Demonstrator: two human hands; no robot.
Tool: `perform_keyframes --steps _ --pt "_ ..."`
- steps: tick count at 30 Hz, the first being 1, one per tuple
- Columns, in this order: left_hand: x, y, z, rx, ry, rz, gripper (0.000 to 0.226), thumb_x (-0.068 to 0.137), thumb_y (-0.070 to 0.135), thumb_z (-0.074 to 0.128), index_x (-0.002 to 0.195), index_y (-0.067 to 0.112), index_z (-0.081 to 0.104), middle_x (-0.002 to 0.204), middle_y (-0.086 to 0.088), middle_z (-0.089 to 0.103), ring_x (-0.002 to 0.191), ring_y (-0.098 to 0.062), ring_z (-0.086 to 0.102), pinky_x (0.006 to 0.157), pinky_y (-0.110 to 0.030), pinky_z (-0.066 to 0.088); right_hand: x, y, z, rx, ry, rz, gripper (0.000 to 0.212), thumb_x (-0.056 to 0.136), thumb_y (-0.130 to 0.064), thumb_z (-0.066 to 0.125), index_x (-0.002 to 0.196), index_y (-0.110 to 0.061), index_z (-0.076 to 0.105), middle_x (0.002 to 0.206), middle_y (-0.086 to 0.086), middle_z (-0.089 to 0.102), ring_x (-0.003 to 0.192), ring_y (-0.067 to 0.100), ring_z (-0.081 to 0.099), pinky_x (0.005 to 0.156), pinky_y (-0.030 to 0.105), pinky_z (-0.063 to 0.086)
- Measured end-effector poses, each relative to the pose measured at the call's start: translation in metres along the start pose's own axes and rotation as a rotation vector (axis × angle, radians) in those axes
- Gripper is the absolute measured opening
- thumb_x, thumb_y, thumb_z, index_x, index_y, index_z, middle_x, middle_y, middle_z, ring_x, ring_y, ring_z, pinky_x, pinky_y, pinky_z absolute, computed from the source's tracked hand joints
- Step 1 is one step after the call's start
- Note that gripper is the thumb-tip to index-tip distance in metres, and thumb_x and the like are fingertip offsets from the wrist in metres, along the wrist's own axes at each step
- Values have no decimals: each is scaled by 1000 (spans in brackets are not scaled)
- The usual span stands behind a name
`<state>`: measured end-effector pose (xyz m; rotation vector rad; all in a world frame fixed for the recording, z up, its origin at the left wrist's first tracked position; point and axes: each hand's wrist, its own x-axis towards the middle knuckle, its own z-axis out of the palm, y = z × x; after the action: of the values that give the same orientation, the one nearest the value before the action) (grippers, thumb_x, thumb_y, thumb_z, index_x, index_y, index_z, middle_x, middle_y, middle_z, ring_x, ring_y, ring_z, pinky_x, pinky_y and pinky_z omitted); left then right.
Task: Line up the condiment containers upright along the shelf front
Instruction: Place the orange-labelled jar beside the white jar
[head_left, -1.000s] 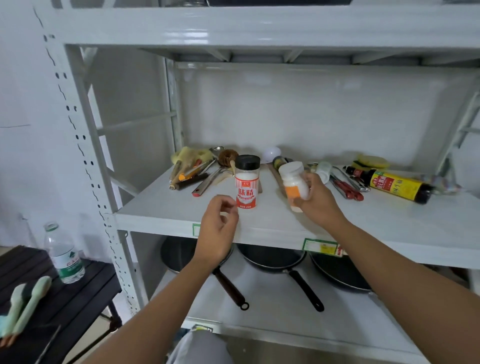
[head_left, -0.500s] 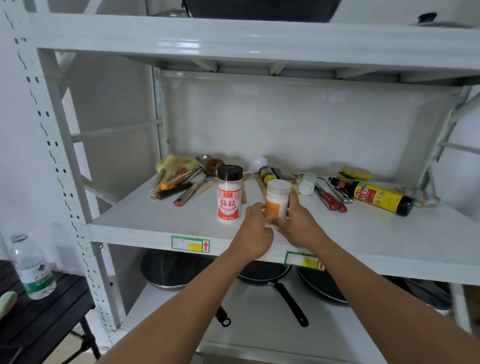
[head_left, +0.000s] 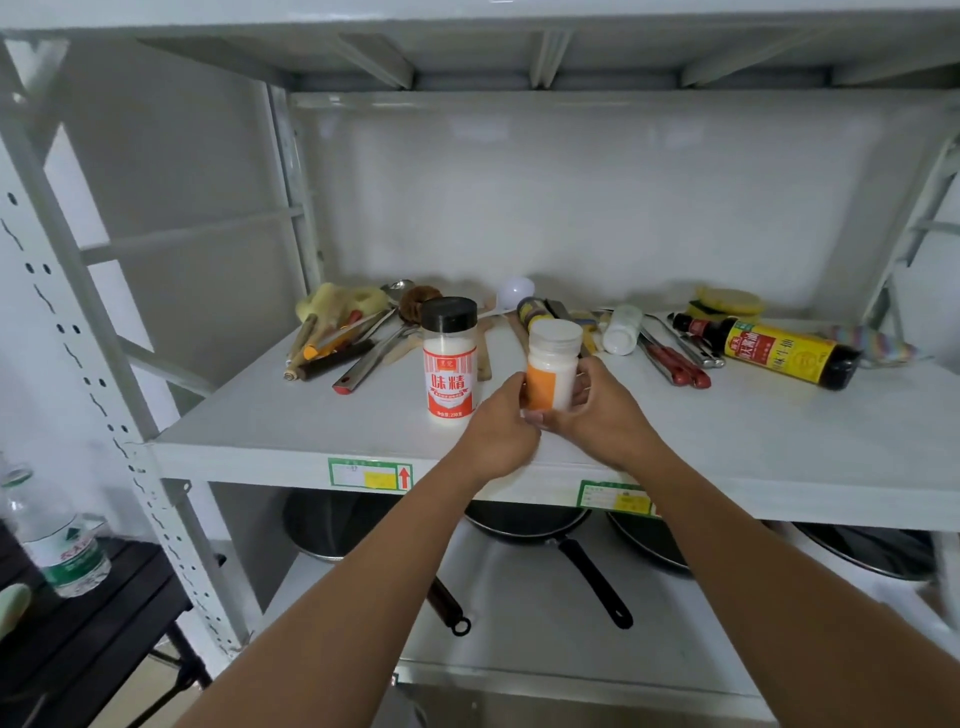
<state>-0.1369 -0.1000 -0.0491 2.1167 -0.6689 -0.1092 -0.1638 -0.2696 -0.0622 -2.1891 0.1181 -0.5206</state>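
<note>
A white jar with an orange label and a white lid (head_left: 552, 364) stands upright near the shelf front (head_left: 270, 441). My right hand (head_left: 605, 410) grips it from the right and my left hand (head_left: 501, 426) holds its lower left side. Just to its left stands an upright shaker with a black lid and red label (head_left: 450, 361). Further back lie a dark soy sauce bottle with a yellow label (head_left: 774, 351), a small white bottle (head_left: 622, 330) and a yellow-labelled container (head_left: 535, 313), all on their sides.
Kitchen utensils (head_left: 353, 343) lie heaped at the back left, red-handled tools (head_left: 675, 358) and yellow sponges (head_left: 724, 302) at the back right. Pans (head_left: 524, 519) sit on the shelf below. A water bottle (head_left: 57, 540) stands on a dark table to the left.
My right hand brought the orange-labelled jar down and forward to the shelf front beside the shaker. My left hand moved in and took hold of its left side.
</note>
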Motion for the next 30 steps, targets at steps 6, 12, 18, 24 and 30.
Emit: perform_keyframes --steps 6,12,18,24,30 --pt "-3 -5 2 -32 40 2 65 99 4 58 158 16 35 158 -5 49 144 -25 48 108 -28 39 -2 0 -2 8 -64 -30 68 80 -39 87 141 -30 58 123 -11 70 111 5 65 103 37 52" --pt "-7 -4 6 -45 102 23 61 104 14 59 159 16 33 161 -5 46 146 -25 46 116 -35 38 -3 -4 -1 -74 -75 -73 56 78 -53 82 126 -32 65 111 -10 65 97 7 61 78 25 46" --pt "-7 -6 6 -54 138 13 61 101 7 61 157 15 38 157 -5 50 143 -23 48 106 -25 38 -2 1 -1 -103 -54 -35 59 78 -50 84 129 -30 63 111 -13 68 100 7 65 87 31 53" --pt "-14 -3 9 -57 218 20 59 97 2 64 150 13 42 146 -4 56 127 -14 54 95 -19 36 -2 -1 -2 -81 -105 -46 58 85 -38 83 137 -29 61 122 -12 71 110 4 65 102 36 51" --pt "-19 -2 18 17 231 21 61 97 5 62 152 18 37 131 -3 62 117 -22 63 84 -16 42 -3 -3 -2 -54 -137 -34 60 88 -34 81 142 -25 58 130 -11 70 116 4 64 103 29 47"
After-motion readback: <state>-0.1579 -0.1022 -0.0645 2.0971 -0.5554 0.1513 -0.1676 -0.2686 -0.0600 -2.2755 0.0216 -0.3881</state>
